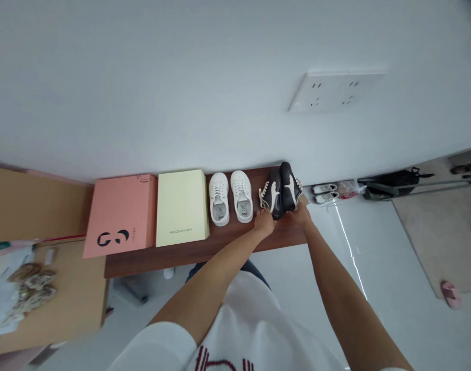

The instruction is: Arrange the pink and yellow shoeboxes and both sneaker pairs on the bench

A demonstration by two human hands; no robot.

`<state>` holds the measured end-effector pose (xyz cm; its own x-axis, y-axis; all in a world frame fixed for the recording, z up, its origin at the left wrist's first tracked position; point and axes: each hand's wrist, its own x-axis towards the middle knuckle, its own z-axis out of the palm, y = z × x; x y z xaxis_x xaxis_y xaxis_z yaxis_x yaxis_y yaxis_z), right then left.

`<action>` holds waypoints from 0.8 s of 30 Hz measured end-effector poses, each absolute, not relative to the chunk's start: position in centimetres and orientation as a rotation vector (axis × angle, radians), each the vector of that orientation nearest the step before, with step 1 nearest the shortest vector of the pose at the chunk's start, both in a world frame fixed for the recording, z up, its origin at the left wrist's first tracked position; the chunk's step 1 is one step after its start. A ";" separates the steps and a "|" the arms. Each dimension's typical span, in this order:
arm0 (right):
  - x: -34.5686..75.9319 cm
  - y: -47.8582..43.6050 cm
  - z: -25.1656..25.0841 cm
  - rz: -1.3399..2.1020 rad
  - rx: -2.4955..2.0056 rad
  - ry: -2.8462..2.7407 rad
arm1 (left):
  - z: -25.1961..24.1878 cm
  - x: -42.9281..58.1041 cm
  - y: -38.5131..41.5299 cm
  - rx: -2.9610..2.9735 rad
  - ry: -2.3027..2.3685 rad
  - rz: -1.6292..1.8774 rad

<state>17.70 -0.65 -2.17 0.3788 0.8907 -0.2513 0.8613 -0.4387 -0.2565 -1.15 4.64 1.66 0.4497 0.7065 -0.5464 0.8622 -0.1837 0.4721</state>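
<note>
Two dark shoes with white side stripes, a left one (273, 195) and a right one (290, 187), lie on their sides against each other at the right end of a brown wooden shelf (204, 252). My left hand (265, 221) is closed at the heel end of the left dark shoe. At the heel of the right dark shoe is my right hand (300, 215), its fingers curled and partly hidden. A pair of white sneakers (219, 198) (242, 196) stands side by side to the left, toes toward the wall.
A pale yellow box (182, 206) and a pink box (119, 214) occupy the shelf's left part. Cardboard (71, 293) with papers lies far left. A white socket panel (338, 91) is on the wall. Shoes (325, 193) and a black bag (392, 183) are on the floor at right.
</note>
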 end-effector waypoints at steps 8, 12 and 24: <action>18.5 -0.5 -0.1 0.565 -2.544 -1.839 | 2.8 -2.1 7.6 2.095 1.097 -0.339; 18.5 -1.0 1.6 0.450 -2.568 -1.992 | 4.5 -1.6 7.6 2.274 0.969 -0.307; 17.6 0.5 2.8 0.391 -2.574 -2.222 | 5.9 1.8 8.7 2.362 0.953 -0.438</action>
<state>17.64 0.52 2.81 0.1480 0.9256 -0.3485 0.9889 -0.1346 0.0627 1.83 8.74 5.92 0.6957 0.5334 -0.4811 0.7125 -0.5977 0.3676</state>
